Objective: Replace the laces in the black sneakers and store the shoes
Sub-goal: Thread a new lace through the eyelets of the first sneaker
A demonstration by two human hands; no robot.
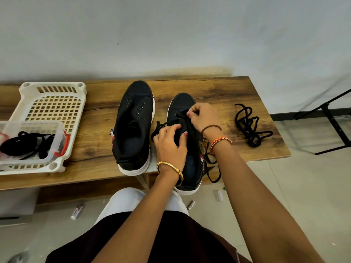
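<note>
Two black canvas sneakers with white soles stand side by side at the centre of the frame on the wood-grain counter (218, 88). The left sneaker (133, 128) has bare eyelets. Over the right sneaker (185, 118), the left hand (171, 143) is curled on the flat black lace (158, 128) beside the eyelets, and the right hand (202, 115) pinches the same lace higher up the tongue. A loose thick black cord lace (248, 126) lies to the right. At the left, a white slotted plastic basket (57, 107) holds a clear plastic box (32, 143) of black laces.
</note>
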